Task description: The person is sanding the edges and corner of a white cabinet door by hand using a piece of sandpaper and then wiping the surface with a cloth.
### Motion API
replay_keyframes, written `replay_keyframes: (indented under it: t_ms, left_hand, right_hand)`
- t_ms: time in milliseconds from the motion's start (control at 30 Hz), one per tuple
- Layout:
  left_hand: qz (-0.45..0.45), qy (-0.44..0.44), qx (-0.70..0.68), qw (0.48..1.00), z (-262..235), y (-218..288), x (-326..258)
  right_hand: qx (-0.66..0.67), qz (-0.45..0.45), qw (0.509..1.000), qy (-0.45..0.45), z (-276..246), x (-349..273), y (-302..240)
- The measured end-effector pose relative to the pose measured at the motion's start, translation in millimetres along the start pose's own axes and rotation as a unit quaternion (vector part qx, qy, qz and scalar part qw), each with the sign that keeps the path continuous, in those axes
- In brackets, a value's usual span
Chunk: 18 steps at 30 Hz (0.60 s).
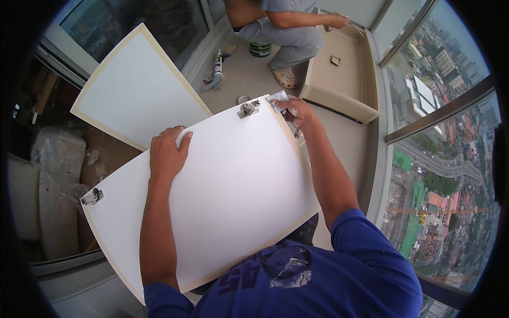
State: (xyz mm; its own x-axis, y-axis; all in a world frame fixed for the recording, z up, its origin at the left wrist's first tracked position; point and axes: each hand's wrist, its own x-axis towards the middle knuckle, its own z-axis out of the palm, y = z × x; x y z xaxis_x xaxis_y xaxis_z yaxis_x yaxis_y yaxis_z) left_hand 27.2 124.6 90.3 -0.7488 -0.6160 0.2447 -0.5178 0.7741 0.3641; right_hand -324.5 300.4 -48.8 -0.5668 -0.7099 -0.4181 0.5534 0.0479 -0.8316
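Note:
A white cabinet door (233, 175) with beige edging lies tilted in front of me, its lower edge against my body. Two metal hinges, one at the far right (248, 109) and one at the left corner (93, 197), sit along its far edge. My left hand (168, 153) is closed over that far edge, between the hinges. At the far right corner my right hand (295, 112) pinches a small folded greyish-white sheet, which looks like sandpaper (278, 100), against the edge. White dust or paste marks the right fingers.
A second white panel (140, 87) leans beyond the door. Further off, a co-worker (286, 32) sits on a green bucket (260, 49), a hand over a beige drawer-like box (339, 90). A caulking gun (216, 71) lies on the floor. Windows (435, 159) line the right; plastic-wrapped items (58, 159) stand left.

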Motion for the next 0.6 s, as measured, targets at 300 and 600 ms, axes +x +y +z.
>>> replay_keyframes:
  t_ms: [300, 600]
  left_hand:
    - [-0.003, -0.006, 0.001, 1.0, 1, -3, 2]
    - [-0.027, -0.008, -0.001, 1.0, -4, -4, -4]
  right_hand:
    - [-0.016, 0.01, 1.0, 0.006, 11, 21, -10]
    - [0.002, 0.039, 0.999, 0.015, 8, -5, 0]
